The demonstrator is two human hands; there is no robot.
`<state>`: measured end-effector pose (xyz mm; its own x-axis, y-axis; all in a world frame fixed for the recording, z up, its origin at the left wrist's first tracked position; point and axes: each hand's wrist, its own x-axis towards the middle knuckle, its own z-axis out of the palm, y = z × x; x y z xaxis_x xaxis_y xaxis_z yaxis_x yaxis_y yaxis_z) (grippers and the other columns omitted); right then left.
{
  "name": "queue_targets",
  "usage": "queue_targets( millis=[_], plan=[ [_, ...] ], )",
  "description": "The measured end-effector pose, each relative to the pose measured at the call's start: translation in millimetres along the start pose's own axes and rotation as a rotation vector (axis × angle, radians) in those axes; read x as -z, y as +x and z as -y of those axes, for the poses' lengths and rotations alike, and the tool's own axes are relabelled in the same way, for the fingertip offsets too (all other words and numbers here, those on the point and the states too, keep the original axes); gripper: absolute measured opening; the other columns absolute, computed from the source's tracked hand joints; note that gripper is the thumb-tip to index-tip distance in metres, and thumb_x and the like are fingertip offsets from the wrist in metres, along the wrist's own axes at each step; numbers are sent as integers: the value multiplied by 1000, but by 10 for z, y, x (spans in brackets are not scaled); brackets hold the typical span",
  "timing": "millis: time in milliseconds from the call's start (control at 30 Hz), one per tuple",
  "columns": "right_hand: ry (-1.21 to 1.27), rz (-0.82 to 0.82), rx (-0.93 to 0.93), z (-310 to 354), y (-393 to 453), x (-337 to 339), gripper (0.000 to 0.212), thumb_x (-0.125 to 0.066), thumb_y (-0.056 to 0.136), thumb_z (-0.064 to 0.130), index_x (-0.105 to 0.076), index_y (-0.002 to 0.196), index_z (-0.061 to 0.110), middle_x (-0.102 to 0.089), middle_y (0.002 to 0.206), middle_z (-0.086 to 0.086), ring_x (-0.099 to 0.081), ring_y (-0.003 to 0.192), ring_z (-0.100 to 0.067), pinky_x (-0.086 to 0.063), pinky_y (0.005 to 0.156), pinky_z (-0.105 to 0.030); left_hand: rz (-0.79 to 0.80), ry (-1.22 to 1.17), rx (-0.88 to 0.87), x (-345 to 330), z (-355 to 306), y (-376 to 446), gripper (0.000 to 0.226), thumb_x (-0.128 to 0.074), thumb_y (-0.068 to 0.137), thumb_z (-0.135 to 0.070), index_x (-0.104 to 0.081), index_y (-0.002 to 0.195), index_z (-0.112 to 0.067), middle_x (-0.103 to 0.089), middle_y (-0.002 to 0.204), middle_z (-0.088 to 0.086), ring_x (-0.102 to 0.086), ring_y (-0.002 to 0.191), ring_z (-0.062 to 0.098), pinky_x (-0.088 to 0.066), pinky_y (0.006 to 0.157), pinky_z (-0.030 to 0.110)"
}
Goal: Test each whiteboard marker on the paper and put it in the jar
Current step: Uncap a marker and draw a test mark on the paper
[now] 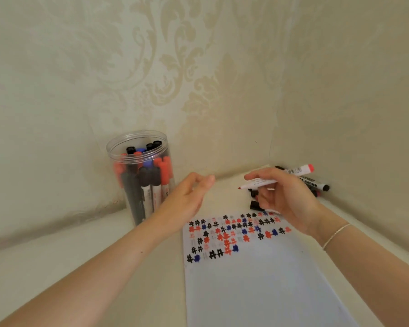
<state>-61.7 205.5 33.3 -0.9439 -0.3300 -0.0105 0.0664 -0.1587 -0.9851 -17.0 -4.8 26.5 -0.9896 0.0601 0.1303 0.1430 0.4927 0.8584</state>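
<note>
So the right hand has a red whiteboard marker pinched between thumb and fingertips, cap already off, red tip pointing toward the clear plastic jar and hanging in the air past the far edge of the paper, not touching it. It's a writing kind of grip, so my guess is it's about to come down for a test scribble. The red cap seems to be parked on the marker's back end, probably so it doesn't wander off.

The left hand is empty, fingers loosely spread and a bit blurry, hovering between the jar and the paper. Looks ready to pin the sheet down or grab the next marker, can't say which.

The jar stands on the paper's left, against the wall, lid off and already stuffed with black, red and blue markers standing upright. On the far side of the paper from the jar, the untested markers are heaped in the corner behind the right hand. The paper's far end is covered in little hash marks in all three colours; the near end is blank, so there's plenty of room.
</note>
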Motion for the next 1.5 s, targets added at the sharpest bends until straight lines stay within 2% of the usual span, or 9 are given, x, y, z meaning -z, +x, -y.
queue_targets(
  millis=[100, 200, 367, 467, 567, 833, 1100, 1367, 1500],
  plan=[
    [-210, -95, 42, -121, -129, -53, 24, -51, 94, 18, -72, 93, 7, -59, 87, -13, -57, 61, -22, -56, 62, -38, -159, 153, -15, -204, 142, -38, 22, -49, 95, -42, -58, 95, -22, -39, 52, -8, -42, 41, -3, -35, 47, 12],
    [-278, -152, 134, -288, -284, -182, 19, -54, 92, 9, -72, 86, 9, -64, 104, -10, -66, 80, -19, -59, 74, -37, -152, 295, -20, -410, 221, -94, 9, -52, 95, -31, -56, 90, -26, -47, 51, -10, -46, 41, 2, -38, 46, 16],
    [-535, -272, 201, -559, -352, -348, 37, -74, 78, 19, -52, 54, 4, -52, 72, -1, -47, 62, -1, -36, 60, -12, -83, 544, -90, -492, 327, -119, 11, -46, 95, -30, -57, 97, -31, -49, 52, -10, -50, 53, 7, -31, 47, 26],
    [-444, -284, 178, -628, -336, -384, 46, -62, 89, 25, -46, 59, -6, -44, 61, -4, -40, 52, -3, -32, 54, -16, -27, 617, -115, -453, 371, -100, 17, -43, 96, -32, -58, 104, -32, -52, 56, -10, -54, 59, 10, -34, 49, 27],
    [-327, -286, 127, -626, -319, -349, 27, -62, 89, 13, -49, 74, -4, -53, 59, -12, -48, 46, -10, -38, 46, -19, 6, 633, -131, -432, 379, -67, 18, -42, 97, -34, -57, 106, -32, -54, 59, -10, -55, 60, 10, -34, 49, 26],
    [-416, -411, 18, -621, -249, -348, 32, -60, 79, 2, -42, 53, 8, -53, 38, -1, -39, 29, -9, -31, 34, -14, 23, 638, -135, -440, 395, -75, 22, -47, 93, -50, -55, 106, -35, -45, 52, -8, -46, 51, 6, -25, 46, 25],
    [-469, -411, 55, -658, -246, -364, 28, -61, 77, 1, -43, 55, 6, -56, 46, -10, -42, 33, -12, -34, 35, -16, 12, 620, -98, -457, 382, -74, 27, -52, 88, -56, -55, 104, -35, -50, 58, -8, -50, 58, 8, -27, 48, 25],
    [-599, -426, 173, -724, -231, -378, 39, -60, 77, -1, -33, 52, 13, -34, 46, 0, -30, 39, -8, -25, 39, -14, 5, 608, -81, -455, 381, -73, 27, -54, 86, -57, -56, 103, -36, -49, 59, -9, -48, 58, 6, -27, 48, 25],
    [-513, -415, 79, -683, -217, -339, 30, -61, 77, 1, -42, 55, 8, -48, 46, -7, -36, 35, -8, -32, 37, -16, 9, 619, -80, -454, 386, -72, 27, -53, 86, -57, -55, 103, -36, -50, 60, -10, -48, 56, 7, -27, 47, 25]
  ],
)
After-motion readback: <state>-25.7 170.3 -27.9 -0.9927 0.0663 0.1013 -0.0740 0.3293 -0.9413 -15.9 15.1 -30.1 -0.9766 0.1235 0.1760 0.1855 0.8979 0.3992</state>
